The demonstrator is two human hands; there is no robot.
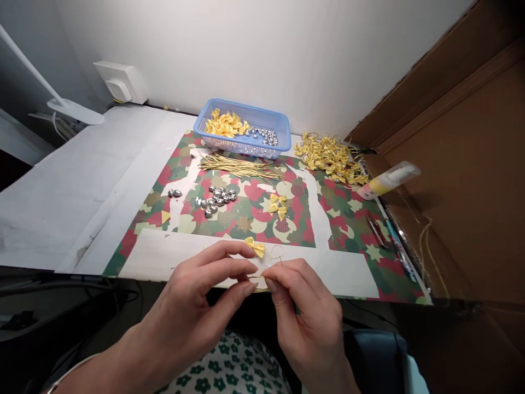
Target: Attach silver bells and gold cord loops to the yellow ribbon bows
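Note:
A thin yellow cord (257, 277) runs in a small loop between my two hands, just over the table's front edge. My right hand (305, 301) is closed, thumb and forefinger pinching the cord. On the other side my left hand (205, 290) is curled round the cord's left part, its thumb and forefinger tips a little apart; the exact grip is partly hidden. A yellow ribbon bow (256, 247) lies just beyond my fingertips. Beside it a fine thread loop (275, 251) shows near my right forefinger, with what looks like a needle (281, 259).
A blue basket (241, 146) holds yellow bows and silver beads. Before it lie cut yellow cords (238, 166), silver beads (217, 201) and loose bows (278, 207). Finished-looking bow pieces (332, 157), a glue bottle (388, 180) and tweezers (376, 230) are at right, by a cardboard wall (455, 126).

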